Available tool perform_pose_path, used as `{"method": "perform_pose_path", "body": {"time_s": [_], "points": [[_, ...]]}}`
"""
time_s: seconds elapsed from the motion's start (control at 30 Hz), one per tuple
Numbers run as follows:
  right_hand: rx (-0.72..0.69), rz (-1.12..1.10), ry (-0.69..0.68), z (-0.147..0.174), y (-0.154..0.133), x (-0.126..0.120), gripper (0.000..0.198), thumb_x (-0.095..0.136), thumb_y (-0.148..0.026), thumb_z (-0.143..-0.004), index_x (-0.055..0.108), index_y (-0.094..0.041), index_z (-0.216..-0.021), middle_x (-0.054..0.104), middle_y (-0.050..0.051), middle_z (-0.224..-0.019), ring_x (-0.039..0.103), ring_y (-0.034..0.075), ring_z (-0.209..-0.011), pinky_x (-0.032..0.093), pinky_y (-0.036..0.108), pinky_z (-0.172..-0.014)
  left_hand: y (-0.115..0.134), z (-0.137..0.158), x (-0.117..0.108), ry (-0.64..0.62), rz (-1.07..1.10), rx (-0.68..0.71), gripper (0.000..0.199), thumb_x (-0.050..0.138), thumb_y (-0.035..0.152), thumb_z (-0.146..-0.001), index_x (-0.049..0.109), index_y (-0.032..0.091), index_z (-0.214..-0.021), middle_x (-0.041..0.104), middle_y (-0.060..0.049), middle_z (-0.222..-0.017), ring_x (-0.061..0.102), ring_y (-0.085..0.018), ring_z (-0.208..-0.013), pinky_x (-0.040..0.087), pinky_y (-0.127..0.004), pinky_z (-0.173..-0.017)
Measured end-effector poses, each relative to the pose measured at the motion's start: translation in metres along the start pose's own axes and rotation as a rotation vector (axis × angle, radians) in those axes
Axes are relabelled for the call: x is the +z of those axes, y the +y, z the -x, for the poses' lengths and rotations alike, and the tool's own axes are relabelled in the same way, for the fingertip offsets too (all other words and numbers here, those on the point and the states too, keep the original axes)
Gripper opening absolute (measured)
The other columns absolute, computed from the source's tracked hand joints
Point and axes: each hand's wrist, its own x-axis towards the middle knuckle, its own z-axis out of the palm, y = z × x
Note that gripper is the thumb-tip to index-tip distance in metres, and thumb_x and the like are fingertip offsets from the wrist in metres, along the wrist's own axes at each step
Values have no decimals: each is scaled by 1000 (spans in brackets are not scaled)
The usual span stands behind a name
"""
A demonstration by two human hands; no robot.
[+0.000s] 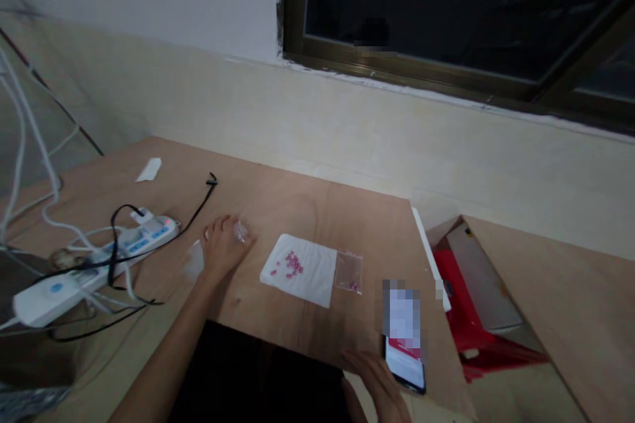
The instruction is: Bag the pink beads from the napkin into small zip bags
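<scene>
My left hand (224, 248) is on the wooden table, fingers bent, with a small crumpled clear plastic bag (241, 231) between the thumb and forefinger. Another piece of clear plastic (194, 260) lies beside that wrist. My right hand (374, 380) is at the table's near edge, fingers stretched out and holding nothing, close to a phone (405, 370) with a lit screen. Between the hands a white paper sheet (312, 274) lies flat, with several small pink beads (294, 263) scattered on it. Touching its right side is a clear zip bag (348, 268) with a few pink beads in one corner.
A white power strip (49, 294) with tangled cables runs along the table's left side. A black cable (198, 205) reaches toward the back, near a white scrap (149, 170). Past the right edge (429, 254) is an open red box (476, 317). Behind stand a wall and window.
</scene>
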Motion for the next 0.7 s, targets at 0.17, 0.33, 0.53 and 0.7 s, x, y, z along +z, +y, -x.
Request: {"method": "perform_pose_path", "body": {"time_s": [0.17,0.33,0.53,0.7], "points": [[-53,-115,-163,-53,5,-1,29,52,-21,-91,69,-22,-114,74,8,-108,71,22,-99,59,34,-88,13,33,-33,215,189,184,41,71,42,-73,60,17,-104,67,-15,-114,59,-33,-112,43,-47,-98],[49,-342,-139,-100,-34,9,25,49,-28,-94,70,-21,-107,73,9,-110,69,21,-104,57,35,-92,48,86,-70,150,343,355,39,74,39,-74,55,21,-103,69,-8,-99,65,-25,-94,51,-40,-84],[231,-575,-150,-101,-65,14,19,54,-25,-92,72,-23,-98,69,8,-116,66,19,-108,53,33,-95,79,115,-80,-212,498,407,31,72,17,-69,52,21,-92,66,-3,-85,65,-21,-81,54,-35,-71],[439,-653,-230,-81,-77,25,16,61,-12,-85,74,-21,-90,72,4,-95,69,15,-85,55,24,-75,74,115,-74,-404,550,609,32,70,14,-64,47,21,-85,62,-2,-77,64,-21,-72,54,-33,-62]]}}
